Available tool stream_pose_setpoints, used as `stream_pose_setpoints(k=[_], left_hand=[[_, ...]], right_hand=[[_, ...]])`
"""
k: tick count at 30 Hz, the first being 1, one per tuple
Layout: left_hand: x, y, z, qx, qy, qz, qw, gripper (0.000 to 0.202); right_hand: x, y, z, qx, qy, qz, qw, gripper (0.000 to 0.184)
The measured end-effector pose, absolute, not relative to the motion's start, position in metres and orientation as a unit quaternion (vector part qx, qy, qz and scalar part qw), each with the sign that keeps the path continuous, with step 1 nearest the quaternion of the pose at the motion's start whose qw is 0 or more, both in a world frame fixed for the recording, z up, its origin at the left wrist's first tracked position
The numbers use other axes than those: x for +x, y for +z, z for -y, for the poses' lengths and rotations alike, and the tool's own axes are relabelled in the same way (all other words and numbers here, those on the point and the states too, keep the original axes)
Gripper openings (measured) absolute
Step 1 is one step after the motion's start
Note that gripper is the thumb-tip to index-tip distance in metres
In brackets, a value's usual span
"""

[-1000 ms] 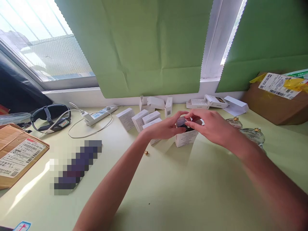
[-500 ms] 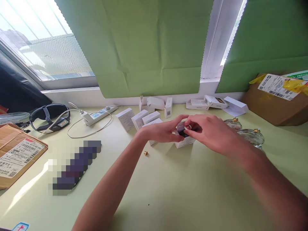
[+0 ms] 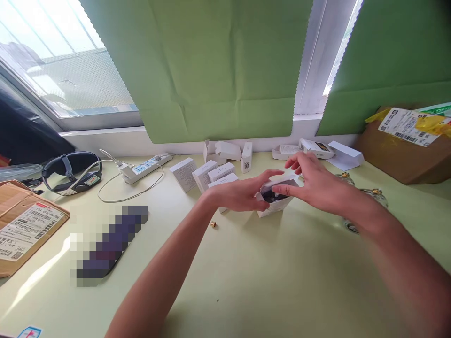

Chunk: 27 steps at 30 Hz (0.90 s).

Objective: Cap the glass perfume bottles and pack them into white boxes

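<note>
A small white carton [image 3: 276, 206] stands on the table with its top open and something dark inside. My left hand [image 3: 243, 192] grips it from the left, thumb at the near edge and fingers along the far edge. Over the carton's right side is my right hand [image 3: 310, 178], with its thumb across the opening and its fingers apart beyond the far rim. Clear glass bottles with gold-coloured necks [image 3: 377, 191] lie to the right, partly hidden by my right forearm. A small gold-coloured cap [image 3: 213, 224] rests in front of my left wrist.
Several closed white cartons [image 3: 184, 173] stand left of my hands. Opened cartons [image 3: 287, 151] lie along the wall. A power strip [image 3: 144, 169] with a cable, a black headset [image 3: 72, 172] and a cardboard parcel [image 3: 31, 225] are at left. A large cardboard box [image 3: 401, 155] sits at far right.
My right hand's fingers have spread and moved up and right from the carton's opening, while its thumb remains over it. More of the opening shows. My left hand stays on the carton.
</note>
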State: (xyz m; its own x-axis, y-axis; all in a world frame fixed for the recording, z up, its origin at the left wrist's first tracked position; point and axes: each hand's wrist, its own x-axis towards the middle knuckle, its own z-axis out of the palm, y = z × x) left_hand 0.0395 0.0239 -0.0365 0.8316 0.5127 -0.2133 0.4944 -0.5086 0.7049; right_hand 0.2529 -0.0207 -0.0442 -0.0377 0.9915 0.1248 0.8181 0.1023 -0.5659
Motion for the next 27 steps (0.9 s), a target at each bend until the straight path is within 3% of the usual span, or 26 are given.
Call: stream_pose_setpoints(k=[4,9,15,27], left_hand=[[0.039,-0.039,-0.026,0.869,0.025,-0.267,0.415,0.073],[0.037,-0.042,-0.027,0.874,0.035,-0.266,0.405,0.07],[0.038,-0.041,-0.027,0.867,0.034,-0.294,0.4,0.069],[0.038,-0.038,-0.026,0.865,0.032,-0.32,0.385,0.064]], right_hand=[[0.26,-0.048,0.015,-0.629,0.338,0.661,0.23,0.085],[0.256,-0.049,0.011,-0.566,0.501,0.62,0.209,0.074],[0.253,-0.063,0.001,-0.523,0.558,0.581,0.28,0.079],[0.253,-0.072,-0.004,-0.531,0.545,0.569,0.312,0.074]])
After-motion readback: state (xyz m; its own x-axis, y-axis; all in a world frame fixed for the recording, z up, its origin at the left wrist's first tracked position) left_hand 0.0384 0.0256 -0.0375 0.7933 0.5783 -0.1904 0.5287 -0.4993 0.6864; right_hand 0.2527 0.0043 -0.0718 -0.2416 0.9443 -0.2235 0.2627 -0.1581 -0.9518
